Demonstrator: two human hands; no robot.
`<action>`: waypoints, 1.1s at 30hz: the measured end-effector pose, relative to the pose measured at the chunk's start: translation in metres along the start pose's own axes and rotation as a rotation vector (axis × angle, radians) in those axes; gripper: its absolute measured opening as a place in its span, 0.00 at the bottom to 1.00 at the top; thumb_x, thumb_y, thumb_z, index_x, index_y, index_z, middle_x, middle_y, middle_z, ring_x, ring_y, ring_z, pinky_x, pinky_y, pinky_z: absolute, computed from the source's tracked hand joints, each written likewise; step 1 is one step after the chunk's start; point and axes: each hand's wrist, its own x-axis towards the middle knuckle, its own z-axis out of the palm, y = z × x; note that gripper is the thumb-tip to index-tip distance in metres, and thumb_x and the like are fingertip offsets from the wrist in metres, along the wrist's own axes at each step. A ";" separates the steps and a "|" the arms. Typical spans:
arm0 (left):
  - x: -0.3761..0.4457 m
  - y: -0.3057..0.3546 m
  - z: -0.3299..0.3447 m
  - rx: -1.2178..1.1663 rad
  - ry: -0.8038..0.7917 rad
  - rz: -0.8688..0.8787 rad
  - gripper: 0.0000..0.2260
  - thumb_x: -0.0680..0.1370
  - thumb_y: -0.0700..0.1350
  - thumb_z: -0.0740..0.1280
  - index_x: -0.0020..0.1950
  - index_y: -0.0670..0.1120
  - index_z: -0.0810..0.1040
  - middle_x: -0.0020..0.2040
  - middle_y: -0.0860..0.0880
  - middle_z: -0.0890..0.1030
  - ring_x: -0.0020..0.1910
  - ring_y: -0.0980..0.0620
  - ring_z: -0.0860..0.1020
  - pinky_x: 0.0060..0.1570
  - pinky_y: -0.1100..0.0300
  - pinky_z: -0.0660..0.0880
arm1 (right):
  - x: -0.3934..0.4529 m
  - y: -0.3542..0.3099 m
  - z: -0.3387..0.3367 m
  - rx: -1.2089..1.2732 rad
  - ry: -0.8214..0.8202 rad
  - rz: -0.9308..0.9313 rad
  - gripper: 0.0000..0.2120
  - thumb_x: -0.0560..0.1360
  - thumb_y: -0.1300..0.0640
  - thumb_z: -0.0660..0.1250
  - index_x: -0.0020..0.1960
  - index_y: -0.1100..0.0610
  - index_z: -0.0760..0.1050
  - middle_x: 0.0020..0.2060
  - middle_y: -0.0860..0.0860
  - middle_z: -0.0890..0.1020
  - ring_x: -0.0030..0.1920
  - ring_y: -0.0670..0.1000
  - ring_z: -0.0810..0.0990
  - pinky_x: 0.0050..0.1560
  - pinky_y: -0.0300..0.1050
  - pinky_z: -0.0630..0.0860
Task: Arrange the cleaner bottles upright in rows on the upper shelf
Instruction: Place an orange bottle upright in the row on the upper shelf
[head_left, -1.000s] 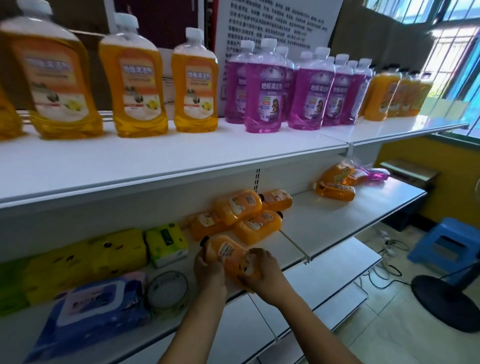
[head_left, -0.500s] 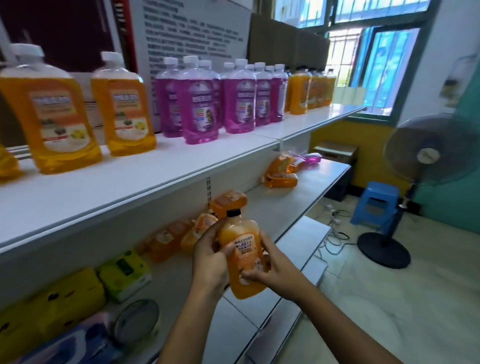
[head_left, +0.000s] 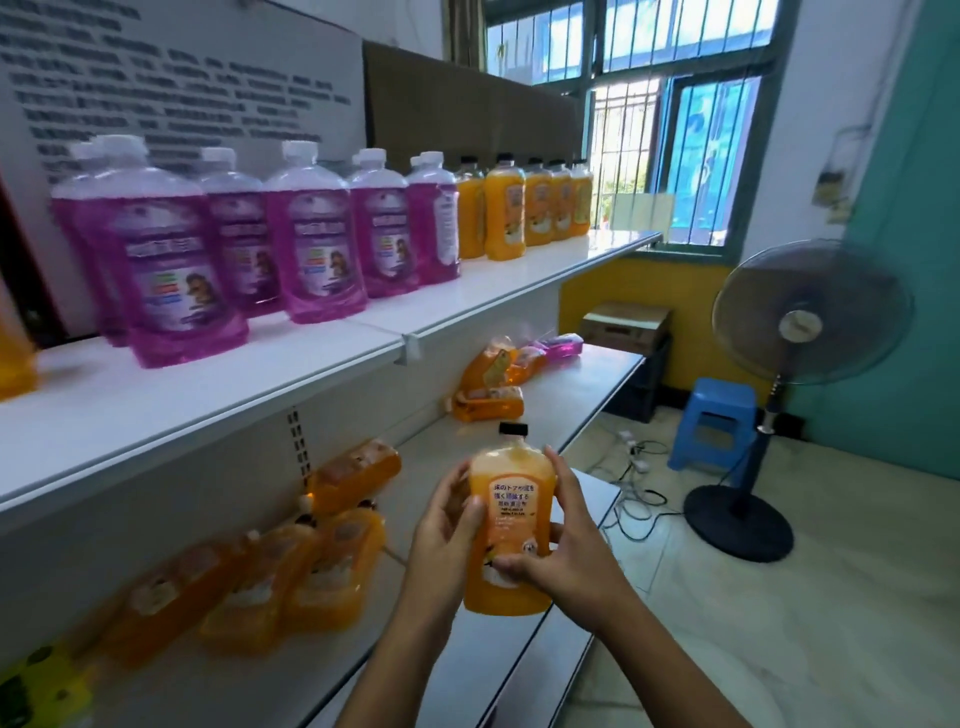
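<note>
- Two hands on one orange bottle (head_left: 509, 525): left hand (head_left: 441, 525) curled round its left edge with thumb on the label, right hand (head_left: 561, 561) wrapped round its lower right side with thumb across the front.
- Held upright, black cap on top, label facing the camera, in front of the lower shelf (head_left: 582, 405) and below the upper shelf (head_left: 218, 395); not resting on either.
- Against one second ago: then lying on the lower shelf under both hands, now lifted clear of it.
- Against half a second ago: same two-handed hold, bottle still upright, carried further right along the shelving.
- Left of the grip, lying flat on the lower shelf: loose orange bottles (head_left: 291, 561), blurred.
- Beyond the grip, further along the same shelf: small heap of orange bottles (head_left: 488, 384) with one purple bottle (head_left: 561, 345) lying behind.
- Above and left of the grip: purple bottles (head_left: 311, 239) upright in rows on the upper shelf.
- Above the grip, to the right of those: row of orange bottles (head_left: 524, 208), upright, black-capped.
- Right of the grip, on the floor: standing fan (head_left: 800, 322), blue stool (head_left: 717, 421).
</note>
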 end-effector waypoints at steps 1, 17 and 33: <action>0.009 -0.004 0.011 0.003 -0.028 -0.012 0.16 0.79 0.52 0.63 0.66 0.63 0.72 0.59 0.59 0.80 0.55 0.56 0.81 0.48 0.57 0.81 | 0.010 0.004 -0.016 0.031 0.036 -0.007 0.52 0.65 0.48 0.81 0.69 0.22 0.46 0.66 0.32 0.66 0.61 0.44 0.76 0.54 0.39 0.79; 0.133 0.017 0.163 0.130 -0.281 0.270 0.35 0.76 0.56 0.69 0.71 0.75 0.48 0.63 0.75 0.70 0.63 0.65 0.74 0.52 0.67 0.76 | 0.130 0.006 -0.217 0.147 -0.140 -0.102 0.40 0.76 0.49 0.69 0.73 0.25 0.46 0.71 0.33 0.68 0.64 0.43 0.78 0.56 0.45 0.81; 0.356 0.023 0.281 0.219 -0.355 0.492 0.40 0.76 0.52 0.70 0.74 0.72 0.44 0.67 0.64 0.70 0.63 0.65 0.74 0.56 0.63 0.78 | 0.301 0.045 -0.342 0.031 0.152 -0.237 0.46 0.73 0.67 0.72 0.75 0.31 0.55 0.67 0.42 0.72 0.62 0.51 0.81 0.54 0.57 0.82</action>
